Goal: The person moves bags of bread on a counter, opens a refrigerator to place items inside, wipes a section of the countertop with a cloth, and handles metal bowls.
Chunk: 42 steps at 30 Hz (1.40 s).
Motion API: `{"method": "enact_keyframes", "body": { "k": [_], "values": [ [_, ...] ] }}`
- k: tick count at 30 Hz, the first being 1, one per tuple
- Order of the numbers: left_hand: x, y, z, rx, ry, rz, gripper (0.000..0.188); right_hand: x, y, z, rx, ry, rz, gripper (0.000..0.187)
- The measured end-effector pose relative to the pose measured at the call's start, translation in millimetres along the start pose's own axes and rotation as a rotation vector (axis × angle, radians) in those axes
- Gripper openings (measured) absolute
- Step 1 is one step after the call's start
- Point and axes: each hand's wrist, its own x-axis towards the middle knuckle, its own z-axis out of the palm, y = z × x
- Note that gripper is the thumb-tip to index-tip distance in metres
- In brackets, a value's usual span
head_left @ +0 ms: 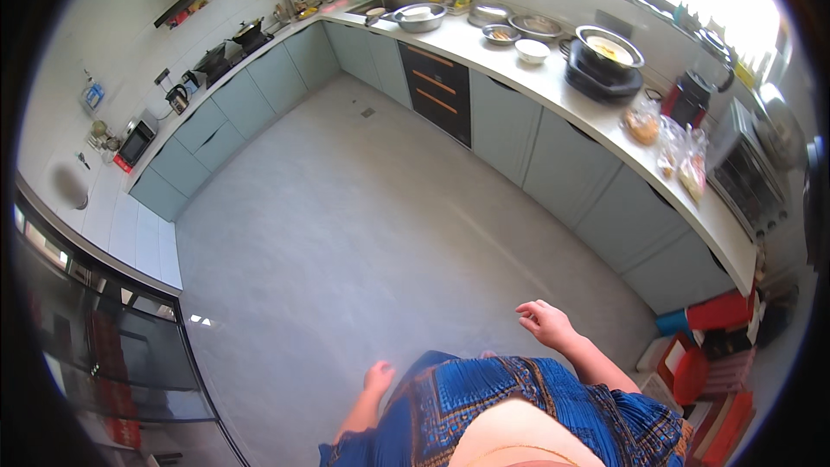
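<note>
My right hand hangs in the air in front of my body, its fingers loosely bent and a little apart, with nothing in it. Lower and to the left, my left hand is beside my blue patterned clothing. It looks small and slightly blurred, fingers loose, and no object shows in it. Neither hand touches anything; below both lies the grey floor. Closest to the right hand are the pale blue-green cabinets along the right side.
The white counter carries metal bowls, a white bowl, a black cooker with a metal basin, plastic bags and a toaster oven. A red stool stands at lower right. A dark-framed glass door is at left.
</note>
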Motion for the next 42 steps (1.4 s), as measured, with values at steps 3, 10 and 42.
{"method": "enact_keyframes", "body": {
  "k": [3, 10, 42],
  "values": [
    [-14.0, -34.4, -22.1, -0.017, 0.092, -0.112, 0.024, 90.2, -24.3, -4.8, -0.066, -0.093, -0.155, 0.024],
    [82.0, -61.1, -73.1, -0.139, 0.037, -0.312, 0.029, 275.3, -98.1, 23.3, -0.032, -0.169, -0.279, 0.025],
    [732.8, 102.4, -306.4, 0.092, -0.113, -0.298, 0.028, 1001.0, -285.6, -63.2, -0.056, -0.284, -0.342, 0.025]
  ]
}}
